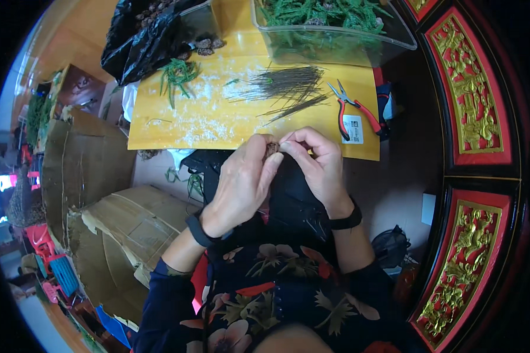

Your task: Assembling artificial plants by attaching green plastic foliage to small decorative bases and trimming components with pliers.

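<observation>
Just off the table's near edge, my left hand is closed round a small brown pine cone, gripped between thumb and fingers. My right hand meets it from the right, thumb and forefinger pinched together at the cone's side; what they pinch is too small to make out. Beyond the hands, a loose bundle of thin dark wires lies on the yellow table. Pliers with red and black handles rest with open jaws to the right of the wires.
A clear plastic bin of green artificial sprigs stands at the back right. At the back left are a black bag, several pine cones and a green sprig. Cardboard boxes stand left; carved red-and-gold panels line the right.
</observation>
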`<action>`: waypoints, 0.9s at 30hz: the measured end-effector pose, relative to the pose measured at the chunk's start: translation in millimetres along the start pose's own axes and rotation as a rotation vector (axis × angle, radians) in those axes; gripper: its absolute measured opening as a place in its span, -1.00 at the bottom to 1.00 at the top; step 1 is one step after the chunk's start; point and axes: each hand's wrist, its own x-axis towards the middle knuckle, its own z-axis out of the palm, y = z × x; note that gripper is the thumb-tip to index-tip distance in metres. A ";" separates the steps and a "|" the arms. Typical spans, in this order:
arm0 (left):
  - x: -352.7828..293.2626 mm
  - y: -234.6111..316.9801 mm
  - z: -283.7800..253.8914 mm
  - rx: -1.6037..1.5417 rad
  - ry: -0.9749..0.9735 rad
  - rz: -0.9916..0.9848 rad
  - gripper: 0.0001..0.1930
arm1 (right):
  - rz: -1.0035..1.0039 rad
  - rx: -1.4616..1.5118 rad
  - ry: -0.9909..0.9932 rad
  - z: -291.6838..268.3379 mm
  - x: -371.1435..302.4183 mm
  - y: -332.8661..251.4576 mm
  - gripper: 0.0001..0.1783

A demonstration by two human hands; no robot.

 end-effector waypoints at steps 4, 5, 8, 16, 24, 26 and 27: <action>34.8 -43.4 -30.3 -0.165 0.173 -0.144 -0.74 | 0.024 0.057 0.074 -5.7 -3.1 8.9 -0.90; 49.9 -74.2 -43.7 -0.146 0.267 -0.158 -0.73 | -0.018 0.040 0.092 -6.1 -2.6 8.8 -0.89; 79.0 -136.9 -98.3 0.291 0.373 -0.049 -0.76 | 0.028 0.036 0.050 -1.9 -5.9 3.7 -0.90; 126.8 -161.1 -125.0 0.848 0.115 0.207 -0.73 | 0.046 0.084 -0.006 -0.6 -10.4 7.5 -0.92; 126.8 -145.2 -138.7 0.865 0.191 0.163 -0.81 | 0.088 0.092 -0.018 -2.0 -11.9 4.7 -0.91; 124.6 -142.1 -142.7 0.874 0.256 0.210 -0.81 | 0.091 0.105 -0.018 -1.0 -12.9 6.2 -0.90; 123.2 -139.0 -143.1 0.784 0.288 0.181 -0.81 | 0.103 0.127 -0.020 -0.5 -13.6 7.2 -0.91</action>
